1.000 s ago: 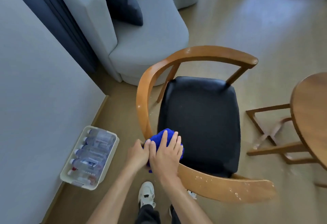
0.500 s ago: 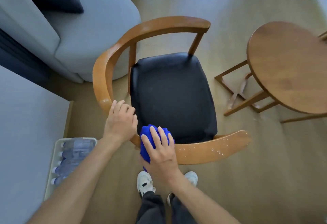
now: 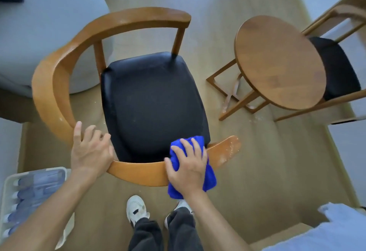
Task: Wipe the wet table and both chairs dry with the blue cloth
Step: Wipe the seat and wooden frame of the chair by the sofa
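Observation:
A wooden chair [image 3: 53,76] with a curved back rail and a black seat [image 3: 152,100] stands right below me. My right hand [image 3: 188,167] presses the blue cloth [image 3: 209,175] around the near part of the rail, left of the rail's droplet-speckled end [image 3: 227,149]. My left hand [image 3: 89,151] grips the rail at its near left bend. A small round wooden table [image 3: 277,60] stands to the right. Behind it a second chair [image 3: 336,68] with a black seat is partly hidden.
A grey sofa [image 3: 49,23] stands at the upper left, close to the chair's rail. A tray of water bottles [image 3: 33,195] sits on the floor at lower left. My shoes [image 3: 136,209] are just behind the chair. Water spots mark the floor near the table's legs.
My right hand has slid the blue cloth rightward along the near rail toward its wet end. My left hand has stayed on the rail's left bend. The view has swung right, revealing the second chair.

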Motion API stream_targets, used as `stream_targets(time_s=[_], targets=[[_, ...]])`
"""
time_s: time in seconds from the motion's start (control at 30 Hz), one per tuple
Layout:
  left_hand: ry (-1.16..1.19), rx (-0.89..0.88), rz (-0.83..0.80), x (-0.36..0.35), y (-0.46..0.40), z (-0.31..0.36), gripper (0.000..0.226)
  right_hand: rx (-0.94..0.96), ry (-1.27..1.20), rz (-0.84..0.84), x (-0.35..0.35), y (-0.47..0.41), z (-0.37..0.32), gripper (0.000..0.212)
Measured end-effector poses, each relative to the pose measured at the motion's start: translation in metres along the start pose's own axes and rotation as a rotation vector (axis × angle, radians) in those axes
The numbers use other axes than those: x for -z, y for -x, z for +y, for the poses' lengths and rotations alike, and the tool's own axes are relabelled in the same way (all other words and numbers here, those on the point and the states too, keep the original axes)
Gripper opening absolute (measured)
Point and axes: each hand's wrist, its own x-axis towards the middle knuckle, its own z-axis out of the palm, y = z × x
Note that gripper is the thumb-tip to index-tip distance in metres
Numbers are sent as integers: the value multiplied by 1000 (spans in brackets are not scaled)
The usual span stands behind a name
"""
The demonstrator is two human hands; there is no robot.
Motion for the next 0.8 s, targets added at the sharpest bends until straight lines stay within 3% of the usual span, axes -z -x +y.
stream_targets(time_s=[0.13, 0.2, 0.3, 0.37, 0.43, 0.53, 0.6, 0.7, 0.8], targets=[[159, 200, -5, -7, 2, 38, 43, 239, -94, -51, -28, 27, -56, 34], [232, 302, -65, -11, 1, 57, 38, 375, -115, -40, -23, 21, -28, 31], [170, 364, -159, -16, 0, 65, 47, 510, -45, -43, 6, 1, 61, 35], [125, 376, -169, -16, -1, 66, 54, 415, 58, -36, 30, -25, 122, 31], [126, 394, -170, -15, -1, 69, 54, 182, 98, -34, 43, -55, 160, 30], [118, 404, -154, -10, -2, 71, 51, -212, 9, -9, 49, -81, 175, 29], [108, 413, -170, -7, -3, 73, 50, -337, 5, 46, 52, -81, 166, 28], [119, 428, -175, -9, -4, 73, 48, -174, 71, 83, 41, -55, 116, 24], [131, 450, -189, -14, -6, 71, 46, 77, -31, -54, 11, -22, 29, 21]])
